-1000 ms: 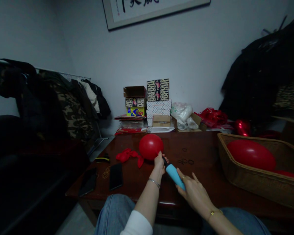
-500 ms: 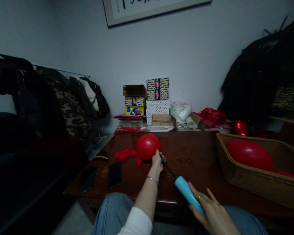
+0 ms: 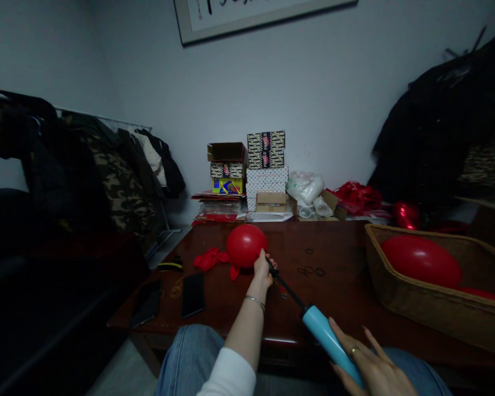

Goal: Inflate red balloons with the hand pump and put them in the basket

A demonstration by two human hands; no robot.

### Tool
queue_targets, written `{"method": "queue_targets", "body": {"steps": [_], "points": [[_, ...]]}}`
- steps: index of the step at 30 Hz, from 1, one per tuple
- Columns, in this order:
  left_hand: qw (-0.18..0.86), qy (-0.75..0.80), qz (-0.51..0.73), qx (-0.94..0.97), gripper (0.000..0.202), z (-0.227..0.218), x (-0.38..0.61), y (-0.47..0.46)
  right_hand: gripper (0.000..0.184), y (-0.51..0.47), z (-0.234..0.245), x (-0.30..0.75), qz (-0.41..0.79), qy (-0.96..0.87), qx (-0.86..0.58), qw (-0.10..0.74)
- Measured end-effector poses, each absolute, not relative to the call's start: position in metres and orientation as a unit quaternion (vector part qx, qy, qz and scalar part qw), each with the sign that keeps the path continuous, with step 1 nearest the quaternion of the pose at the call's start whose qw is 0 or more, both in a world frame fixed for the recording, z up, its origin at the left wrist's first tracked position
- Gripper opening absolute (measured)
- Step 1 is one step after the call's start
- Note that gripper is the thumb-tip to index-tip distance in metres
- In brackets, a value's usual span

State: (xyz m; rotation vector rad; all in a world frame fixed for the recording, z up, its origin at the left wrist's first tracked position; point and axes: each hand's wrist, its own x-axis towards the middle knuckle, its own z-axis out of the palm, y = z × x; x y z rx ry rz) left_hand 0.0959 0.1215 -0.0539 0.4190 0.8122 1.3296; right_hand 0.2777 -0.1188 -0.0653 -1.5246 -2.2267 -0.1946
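A round, partly inflated red balloon [image 3: 246, 246] is at the end of a hand pump above the dark wooden table. My left hand [image 3: 264, 268] is closed round the balloon's neck and the black nozzle end of the pump. From there a black rod slants down right into the light-blue barrel of the balloon pump [image 3: 329, 342]. My right hand [image 3: 369, 360] grips that barrel between thumb and palm, some fingers stretched out along it. Limp red balloons [image 3: 208, 259] lie on the table just left of the inflated one.
A wicker basket [image 3: 421, 297] with a large red balloon [image 3: 421, 260] stands at the right. Two dark phones [image 3: 193, 295] and yellowish rubber bands lie front left. Dark rings [image 3: 308, 270] lie mid-table. Stacked boxes [image 3: 266, 149] line the back, beside a plastic bag [image 3: 306, 188].
My right hand has drawn the blue barrel down and to the right, so more black rod shows. My left hand and the balloon have shifted slightly left.
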Motion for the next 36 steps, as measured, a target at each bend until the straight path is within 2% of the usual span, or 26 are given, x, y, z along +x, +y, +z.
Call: {"method": "queue_targets", "body": {"steps": [11,23,36], "points": [[0.69,0.374,0.593,0.179,0.038,-0.055,0.102,0.113,0.057,-0.101,-0.074,0.264,-0.043,-0.777,-0.577,0.249],[0.693,0.393,0.577,0.179,0.036,-0.054,0.117,0.099,0.052,-0.051,-0.047,0.225,-0.013,-0.753,-0.615,0.234],[0.683,0.384,0.594,0.184,0.03,-0.061,0.105,0.11,0.055,-0.09,-0.076,0.253,-0.007,-0.771,-0.592,0.236]]}}
